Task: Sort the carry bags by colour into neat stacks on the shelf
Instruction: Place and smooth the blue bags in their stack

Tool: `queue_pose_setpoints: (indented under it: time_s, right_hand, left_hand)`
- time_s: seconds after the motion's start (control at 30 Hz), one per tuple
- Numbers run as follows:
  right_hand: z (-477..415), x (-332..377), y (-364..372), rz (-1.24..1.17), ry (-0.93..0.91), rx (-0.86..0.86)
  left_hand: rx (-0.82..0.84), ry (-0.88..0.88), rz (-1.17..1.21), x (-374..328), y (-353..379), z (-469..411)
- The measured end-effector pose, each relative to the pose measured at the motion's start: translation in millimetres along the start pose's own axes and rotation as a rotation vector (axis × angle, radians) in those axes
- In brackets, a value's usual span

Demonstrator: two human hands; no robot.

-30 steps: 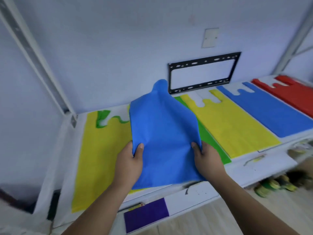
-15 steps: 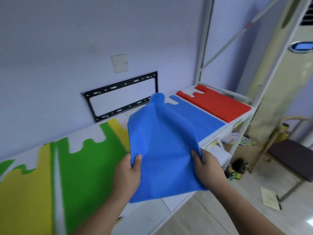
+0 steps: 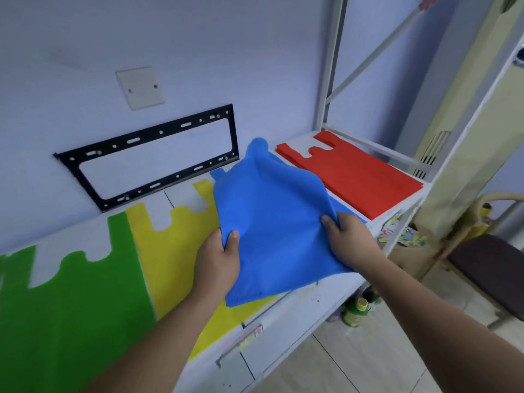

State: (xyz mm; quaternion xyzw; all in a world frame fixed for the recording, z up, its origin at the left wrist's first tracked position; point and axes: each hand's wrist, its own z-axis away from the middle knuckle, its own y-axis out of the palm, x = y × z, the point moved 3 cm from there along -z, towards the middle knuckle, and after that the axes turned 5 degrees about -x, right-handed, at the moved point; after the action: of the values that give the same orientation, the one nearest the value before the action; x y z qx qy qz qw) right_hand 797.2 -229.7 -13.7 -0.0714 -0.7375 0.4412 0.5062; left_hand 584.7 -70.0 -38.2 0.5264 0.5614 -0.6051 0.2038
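Note:
I hold a blue carry bag [image 3: 273,222] above the white shelf [image 3: 286,321], sagging between both hands. My left hand [image 3: 218,258] pinches its left edge and my right hand [image 3: 347,241] grips its right edge. Flat on the shelf lie a green stack [image 3: 71,307], a yellow stack [image 3: 173,245] and a red stack [image 3: 357,180] at the far right. A blue stack [image 3: 344,209] shows only as slivers under the held bag, between yellow and red.
A black wall bracket [image 3: 153,154] and a blank wall plate [image 3: 140,87] sit behind the shelf. White shelf posts [image 3: 330,63] rise at the right end. Bottles [image 3: 354,310] stand on the floor below, a dark bench [image 3: 487,270] to the right.
I have turned and moved right along the shelf with the blue bag, from over the left yellow and green stacks to over the blue stack beside the red one. Both grips are unchanged.

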Motion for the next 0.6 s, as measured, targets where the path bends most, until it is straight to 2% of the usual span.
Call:
queue_pose_setpoints:
  time_s: [0.2, 0.33, 0.4, 0.5, 0.6]
  right_hand:
    - [-121.3, 35.4, 4.2, -0.003, -0.083, 0.009]
    - [-181.3, 64.0, -17.6, -0.114, -0.171, -0.050]
    - [-199.5, 60.6, -21.2, -0.173, -0.179, -0.045]
    - [-215.3, 30.8, -12.0, -0.182, -0.148, 0.049]
    - [-219.4, -22.3, 7.3, -0.107, -0.102, 0.201]
  left_hand:
    - [-0.133, 0.067, -0.069, -31.2, 20.3, -112.2]
    - [-0.267, 0.168, -0.048, -74.4, 24.0, -162.0]
    - [-0.315, 0.164, -0.026, -85.5, 32.9, -168.3]
    - [-0.297, 0.032, -0.019, -70.6, 63.1, -154.6]
    - [-0.224, -0.212, -0.037, -33.6, 104.0, -117.9]
